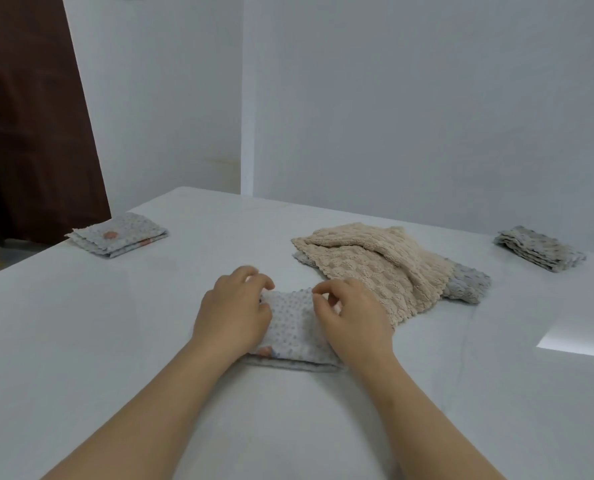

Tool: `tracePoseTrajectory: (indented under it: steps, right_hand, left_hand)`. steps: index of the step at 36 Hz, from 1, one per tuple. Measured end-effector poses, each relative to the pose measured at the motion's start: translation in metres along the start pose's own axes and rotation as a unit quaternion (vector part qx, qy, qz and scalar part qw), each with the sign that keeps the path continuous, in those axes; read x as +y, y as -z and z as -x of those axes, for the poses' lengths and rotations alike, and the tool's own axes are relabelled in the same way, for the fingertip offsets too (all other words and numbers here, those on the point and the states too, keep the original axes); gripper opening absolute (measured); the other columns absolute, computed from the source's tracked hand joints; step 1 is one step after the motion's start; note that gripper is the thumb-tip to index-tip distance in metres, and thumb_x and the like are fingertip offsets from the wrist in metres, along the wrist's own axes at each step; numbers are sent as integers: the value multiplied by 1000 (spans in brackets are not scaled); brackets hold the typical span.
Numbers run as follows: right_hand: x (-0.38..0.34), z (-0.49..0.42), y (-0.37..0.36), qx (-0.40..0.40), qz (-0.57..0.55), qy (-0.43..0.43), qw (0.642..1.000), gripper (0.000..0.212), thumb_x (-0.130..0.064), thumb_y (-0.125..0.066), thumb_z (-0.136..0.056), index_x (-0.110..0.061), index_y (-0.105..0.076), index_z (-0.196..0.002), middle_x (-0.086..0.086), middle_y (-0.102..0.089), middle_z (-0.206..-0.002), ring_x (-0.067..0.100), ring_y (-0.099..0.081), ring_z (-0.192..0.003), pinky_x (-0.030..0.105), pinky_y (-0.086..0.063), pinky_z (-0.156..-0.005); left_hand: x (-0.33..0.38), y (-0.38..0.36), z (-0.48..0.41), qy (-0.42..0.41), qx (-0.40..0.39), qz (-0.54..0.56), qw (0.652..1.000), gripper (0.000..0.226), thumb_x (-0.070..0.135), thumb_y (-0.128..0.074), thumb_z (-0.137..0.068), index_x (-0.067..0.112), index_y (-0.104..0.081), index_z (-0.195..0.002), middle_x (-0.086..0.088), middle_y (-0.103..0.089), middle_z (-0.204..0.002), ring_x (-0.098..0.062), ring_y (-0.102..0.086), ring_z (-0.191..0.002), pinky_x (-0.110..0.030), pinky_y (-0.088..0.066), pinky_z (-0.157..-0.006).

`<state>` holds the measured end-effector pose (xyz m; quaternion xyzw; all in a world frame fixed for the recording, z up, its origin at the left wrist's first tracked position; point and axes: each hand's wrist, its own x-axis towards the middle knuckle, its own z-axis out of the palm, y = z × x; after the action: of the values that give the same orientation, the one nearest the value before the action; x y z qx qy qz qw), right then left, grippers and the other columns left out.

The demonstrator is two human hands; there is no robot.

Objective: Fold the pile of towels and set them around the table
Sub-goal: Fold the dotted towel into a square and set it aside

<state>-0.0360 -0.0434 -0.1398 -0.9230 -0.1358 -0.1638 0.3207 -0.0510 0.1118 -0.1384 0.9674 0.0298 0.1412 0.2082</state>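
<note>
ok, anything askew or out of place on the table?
Nothing damaged or spilled. The only untidy spot is the unfolded pile: a beige towel lies rumpled over a grey one. The folded towels at the left edge and right edge look neat. Both hands are on a towel mid-fold.

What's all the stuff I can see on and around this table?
Folded towel: one, grey with a pink spot, far left table edge.
Folded towel: one, grey, far right.
Beige towel: one, unfolded, centre, lying over a grey towel.
Grey dotted towel: one, folded, under both hands.
Table: one, white.
Door: one, dark brown, left.
Left hand, right hand: pinching the dotted towel's far edge.
</note>
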Motion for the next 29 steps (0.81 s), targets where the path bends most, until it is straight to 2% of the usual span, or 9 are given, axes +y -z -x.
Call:
tracePoseTrajectory:
  steps: [2, 5, 7, 9, 19, 22, 25, 27, 29]
  right_hand:
    - [0, 2, -4, -31, 58, 41, 997, 54, -46, -26, -81, -26, -59, -119, -8, -55, -124, 13, -40, -119, 24, -28, -90]
    - [4, 5, -12, -149, 122, 51, 980, 51, -41, -27, -94, -25, -32, -142, -11, -20, -154, 10, -8, -142, 26, -8, -110]
    - [7, 6, -13, -191, 132, 38, 972, 50, -37, -28, -99, -23, -20, -146, -10, -8, -157, 9, 5, -144, 27, 2, -113]
    - [8, 7, -14, -207, 143, 30, 967, 51, -36, -26, -99, -21, -16, -147, -7, -6, -157, 10, 6, -144, 28, 4, -114]
    - [11, 5, -18, -239, 172, 19, 956, 55, -39, -20, -100, -18, -8, -149, -2, 2, -158, 14, 7, -145, 33, 4, -115]
    - [12, 9, -17, -160, 133, 9, 978, 54, -39, -28, -98, -14, -23, -145, 3, -10, -157, 18, -7, -144, 32, -6, -115]
    - [13, 14, -13, 1, 120, -62, 991, 45, -40, -37, -92, -11, -47, -125, 8, -49, -132, 25, -39, -122, 33, -27, -101]
    - [12, 18, -8, 18, 120, -134, 984, 43, -43, -42, -89, -11, -51, -116, 7, -54, -119, 26, -44, -114, 36, -32, -96]
    - [11, 22, -5, -15, 128, -161, 979, 44, -49, -44, -85, -12, -53, -108, 6, -58, -112, 26, -48, -110, 37, -34, -93]
  left_hand:
    - [5, -4, 1, -36, -23, -19, 999, 40, 27, -32, -97, 24, -39, -136, 7, -18, -154, -13, -14, -142, -32, -21, -111]
    - [7, -13, 4, -46, -120, -62, 990, 48, 35, -18, -100, 22, -18, -146, 10, -3, -157, -11, 6, -145, -39, -2, -118]
    - [3, -17, 6, -33, -168, -94, 981, 51, 37, -15, -100, 22, -9, -148, 9, 1, -158, -11, 9, -145, -42, 3, -117]
    - [0, -19, 6, -14, -190, -96, 977, 52, 38, -13, -100, 23, -4, -149, 8, 3, -158, -12, 9, -145, -43, 4, -117]
    - [1, -22, 6, -14, -180, -142, 973, 54, 38, -13, -99, 21, -3, -149, 7, 4, -158, -14, 16, -144, -48, 11, -115]
    - [1, -24, 10, -10, -141, -128, 982, 54, 38, -16, -96, 21, -10, -148, 5, -1, -158, -14, 11, -145, -47, 7, -115]
    - [2, -24, 17, 29, -51, -130, 990, 72, 57, -8, -80, 21, -32, -137, -1, -30, -147, -20, -20, -138, -40, -18, -109]
    - [4, -20, 22, 86, -21, -121, 989, 68, 63, -18, -81, 18, -42, -127, -4, -44, -131, -23, -34, -123, -36, -27, -99]
    - [6, -16, 26, 130, -13, -118, 984, 63, 63, -34, -85, 13, -45, -122, -6, -46, -125, -25, -38, -117, -35, -29, -95]
